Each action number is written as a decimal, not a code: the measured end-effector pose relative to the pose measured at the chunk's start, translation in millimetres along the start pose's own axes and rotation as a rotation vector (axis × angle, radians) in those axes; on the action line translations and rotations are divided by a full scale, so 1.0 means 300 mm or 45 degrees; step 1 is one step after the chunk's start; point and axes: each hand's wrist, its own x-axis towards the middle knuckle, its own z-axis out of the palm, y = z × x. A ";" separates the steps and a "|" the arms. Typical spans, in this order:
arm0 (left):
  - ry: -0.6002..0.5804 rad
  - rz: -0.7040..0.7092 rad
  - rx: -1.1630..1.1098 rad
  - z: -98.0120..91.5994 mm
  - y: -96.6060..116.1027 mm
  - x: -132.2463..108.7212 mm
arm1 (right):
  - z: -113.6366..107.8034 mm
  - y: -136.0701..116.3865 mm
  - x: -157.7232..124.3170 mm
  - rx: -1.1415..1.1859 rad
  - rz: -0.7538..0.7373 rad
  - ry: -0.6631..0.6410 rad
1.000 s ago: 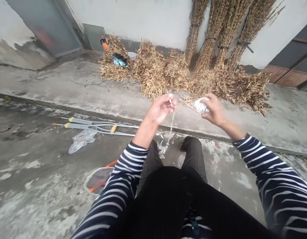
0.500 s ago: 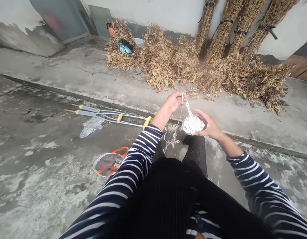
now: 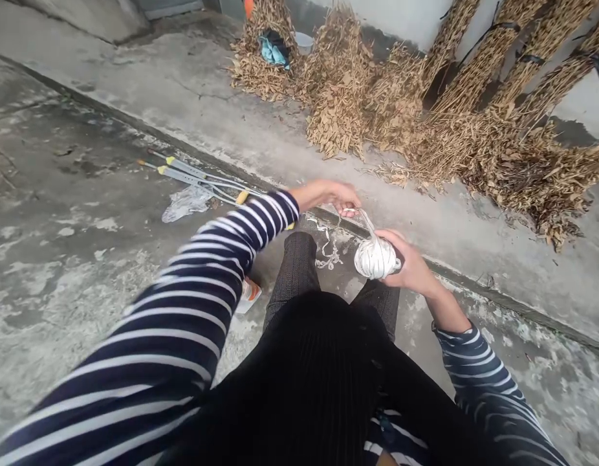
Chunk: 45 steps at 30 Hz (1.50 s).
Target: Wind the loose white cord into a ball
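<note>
My right hand holds a ball of white string in front of my knees, fingers wrapped round its far side. My left hand is closed in a pinch on the loose strand of white string, which runs taut from the pinch down to the ball. More of the strand trails in loops on the concrete beyond my legs. Both arms wear dark sleeves with white stripes, and I sit with dark trousers below.
A pair of metal crutches and a crumpled clear plastic bag lie on the ground at the left. Heaps of dry brown stalks lie and lean against the white wall behind a concrete step.
My right hand has lowered the ball from chest height toward my knees. My left hand dropped and swung over the ball, pulling the strand. The view has tilted downward.
</note>
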 end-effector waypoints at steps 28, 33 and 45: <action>-0.241 0.404 -0.083 0.152 -0.071 -0.006 | 0.121 0.024 -0.077 0.540 0.127 0.434; -0.111 0.448 -0.450 0.262 -0.094 -0.158 | 0.090 0.066 -0.068 0.697 0.361 0.461; -0.112 0.705 -0.100 0.308 -0.146 -0.177 | 0.024 0.079 -0.106 1.022 0.577 0.423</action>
